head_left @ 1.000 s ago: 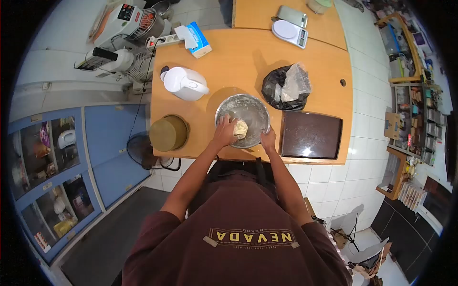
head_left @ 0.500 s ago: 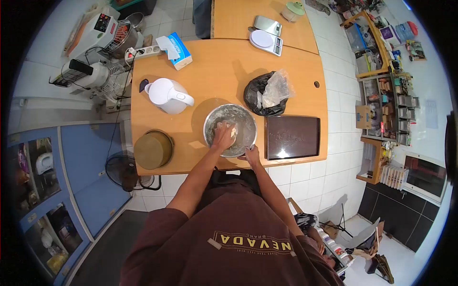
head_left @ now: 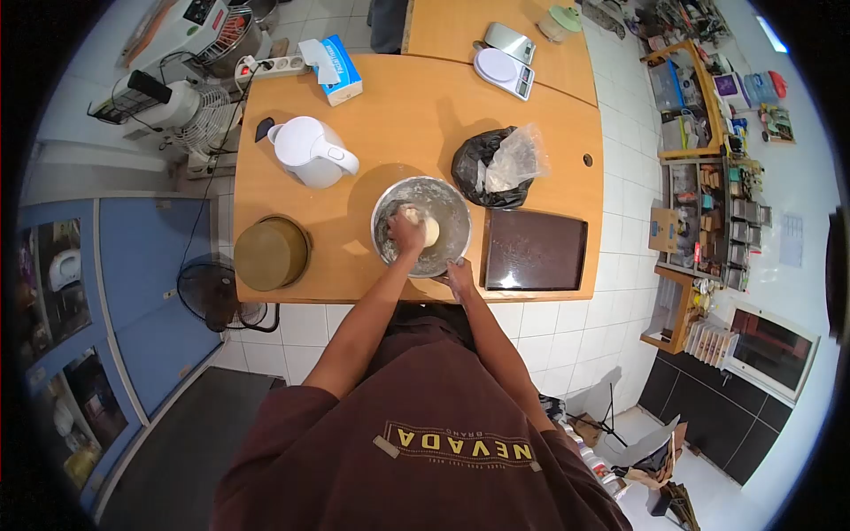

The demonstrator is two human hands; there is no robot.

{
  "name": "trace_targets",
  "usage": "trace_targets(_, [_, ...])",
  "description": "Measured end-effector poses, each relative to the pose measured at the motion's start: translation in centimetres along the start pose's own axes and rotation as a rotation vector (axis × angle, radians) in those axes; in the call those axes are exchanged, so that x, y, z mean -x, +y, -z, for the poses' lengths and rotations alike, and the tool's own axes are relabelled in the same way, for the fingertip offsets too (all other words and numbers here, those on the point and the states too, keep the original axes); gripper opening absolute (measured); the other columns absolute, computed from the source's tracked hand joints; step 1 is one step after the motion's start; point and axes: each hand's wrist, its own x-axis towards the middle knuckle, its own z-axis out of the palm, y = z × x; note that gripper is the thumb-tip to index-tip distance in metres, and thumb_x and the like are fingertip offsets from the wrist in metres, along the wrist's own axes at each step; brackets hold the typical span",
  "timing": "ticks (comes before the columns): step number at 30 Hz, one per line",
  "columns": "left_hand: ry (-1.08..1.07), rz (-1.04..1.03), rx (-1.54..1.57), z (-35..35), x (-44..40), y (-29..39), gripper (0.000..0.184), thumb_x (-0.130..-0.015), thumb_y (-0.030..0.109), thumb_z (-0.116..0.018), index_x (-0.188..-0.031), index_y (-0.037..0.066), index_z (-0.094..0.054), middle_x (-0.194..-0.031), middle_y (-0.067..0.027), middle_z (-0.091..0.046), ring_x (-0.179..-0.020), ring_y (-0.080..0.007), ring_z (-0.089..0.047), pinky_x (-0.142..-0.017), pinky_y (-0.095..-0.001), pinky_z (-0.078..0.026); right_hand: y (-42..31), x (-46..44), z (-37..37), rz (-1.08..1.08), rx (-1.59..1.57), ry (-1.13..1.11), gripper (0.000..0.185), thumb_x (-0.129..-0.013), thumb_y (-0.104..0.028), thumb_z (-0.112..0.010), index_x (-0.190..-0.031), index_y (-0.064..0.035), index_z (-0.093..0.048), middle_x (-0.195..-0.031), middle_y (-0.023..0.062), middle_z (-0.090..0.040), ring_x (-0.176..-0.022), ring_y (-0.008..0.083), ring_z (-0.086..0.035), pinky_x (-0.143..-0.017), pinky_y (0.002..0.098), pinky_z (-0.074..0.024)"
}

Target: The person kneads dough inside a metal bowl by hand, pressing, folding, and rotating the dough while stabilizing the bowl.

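Note:
A metal mixing bowl [head_left: 456, 221], its inside smeared with flour and bits of dough, stands near the table's front edge. Down in it, my left hand [head_left: 406, 234] has its fingers curled around a pale lump of dough [head_left: 431, 233], part of which shows to the right of the hand. My right hand [head_left: 458, 277] grips the bowl's rim at the lower right, its thumb over the edge and the other fingers mostly hidden.
A dark baking tray [head_left: 537, 250] and a black plastic bag [head_left: 478, 168] lie right of the bowl. At left are a white electric kettle [head_left: 310, 155] and a brownish round container [head_left: 270, 254]. Farther back are a tissue box [head_left: 338, 75] and kitchen scales [head_left: 503, 71].
My left hand has shifted on the dough, and more of the lump shows beside it. The right hand stays at the bowl's rim. The whole view has shifted slightly.

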Motion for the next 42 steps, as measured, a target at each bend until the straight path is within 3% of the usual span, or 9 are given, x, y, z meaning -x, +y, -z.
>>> trace_targets(3, [-0.147,-0.203,-0.474,7.0,6.5,8.7,0.064,-0.075,0.038,-0.083,-0.132,0.020,-0.062,-0.134,-0.0186,-0.050,-0.128,-0.0389,-0.045,-0.107,-0.0555,-0.033,1.5,-1.0,0.5,0.029,-0.066,-0.007,0.028,-0.099,-0.007,-0.052,-0.123,0.0069,-0.057,-0.112,0.0200,-0.067,-0.094,0.0338,-0.072,-0.079,0.0489,-0.0659])
trace_targets(6, [-0.367,-0.580,-0.796,9.3,6.4,7.5,0.075,-0.073,0.050,-0.083,-0.137,0.019,-0.060,-0.138,-0.0190,-0.044,-0.129,-0.0411,-0.046,-0.110,-0.0590,-0.031,1.6,-0.5,0.6,0.031,-0.033,-0.009,0.028,-0.099,-0.007,-0.052,-0.123,0.0063,-0.058,-0.110,0.0191,-0.067,-0.092,0.0328,-0.072,-0.079,0.0480,-0.0660])
trace_targets(15, [-0.558,-0.928,-0.531,5.9,2.2,2.6,0.058,-0.089,0.045,-0.069,-0.138,0.015,-0.059,-0.143,-0.0180,-0.049,-0.128,-0.0463,-0.049,-0.105,-0.0609,-0.041,3.5,-2.3,2.0,0.097,0.156,0.074,0.027,-0.098,-0.010,-0.055,-0.118,0.0060,-0.062,-0.101,0.0172,-0.071,-0.091,0.0266,-0.072,-0.072,0.0378,-0.0597])
trace_targets(21, [-0.344,-0.775,-0.911,3.5,3.5,5.1,0.044,-0.094,0.042,-0.062,-0.131,0.019,-0.063,-0.136,-0.0162,-0.054,-0.124,-0.0427,-0.053,-0.095,-0.0565,-0.045,5.8,-3.5,2.9,0.238,0.374,0.138,0.026,-0.096,-0.011,-0.057,-0.115,0.0061,-0.063,-0.101,0.0185,-0.071,-0.093,0.0305,-0.071,-0.075,0.0429,-0.0582])
trace_targets(28, [-0.064,-0.477,-0.737,0.5,3.4,5.7,0.046,-0.092,0.044,-0.063,-0.125,0.011,-0.065,-0.128,-0.0183,-0.056,-0.122,-0.0408,-0.052,-0.095,-0.0560,-0.044,5.0,-4.3,2.9,0.161,0.469,0.141,0.022,-0.098,-0.010,-0.054,-0.110,0.0067,-0.063,-0.096,0.0154,-0.070,-0.091,0.0254,-0.071,-0.074,0.0416,-0.0636])
trace_targets(32, [0.173,-0.052,-0.368,-1.1,4.1,4.9,0.050,-0.088,0.041,-0.071,-0.126,0.009,-0.065,-0.127,-0.0192,-0.052,-0.117,-0.0444,-0.053,-0.098,-0.0576,-0.043,3.0,-3.4,2.6,0.185,0.622,0.101,0.025,-0.098,-0.009,-0.053,-0.118,0.0051,-0.060,-0.104,0.0155,-0.069,-0.092,0.0250,-0.070,-0.080,0.0437,-0.0639])
trace_targets(35, [0.028,-0.307,-0.419,1.3,5.4,4.1,0.055,-0.088,0.043,-0.071,-0.129,0.008,-0.062,-0.128,-0.0214,-0.050,-0.118,-0.0445,-0.053,-0.098,-0.0580,-0.042,5.8,-4.0,2.6,0.185,0.204,0.115,0.026,-0.091,-0.011,-0.060,-0.108,0.0077,-0.064,-0.094,0.0199,-0.071,-0.084,0.0297,-0.071,-0.074,0.0411,-0.0564])
trace_targets(38, [-0.208,-0.571,-0.713,5.8,6.6,6.8,0.062,-0.086,0.049,-0.072,-0.136,0.015,-0.059,-0.130,-0.0221,-0.049,-0.124,-0.0413,-0.048,-0.099,-0.0568,-0.041,5.5,-3.0,2.2,0.094,-0.040,0.050,0.030,-0.095,-0.009,-0.056,-0.120,0.0061,-0.060,-0.111,0.0178,-0.067,-0.089,0.0281,-0.071,-0.076,0.0408,-0.0627])
trace_targets(42, [-0.400,-0.721,-0.920,7.6,5.5,7.7,0.077,-0.078,0.057,-0.076,-0.142,0.020,-0.055,-0.136,-0.0215,-0.047,-0.127,-0.0401,-0.047,-0.104,-0.0548,-0.040,2.3,-0.1,1.8,0.024,0.002,-0.015,0.031,-0.099,-0.008,-0.052,-0.126,0.0064,-0.056,-0.120,0.0189,-0.062,-0.095,0.0313,-0.071,-0.076,0.0454,-0.0667])
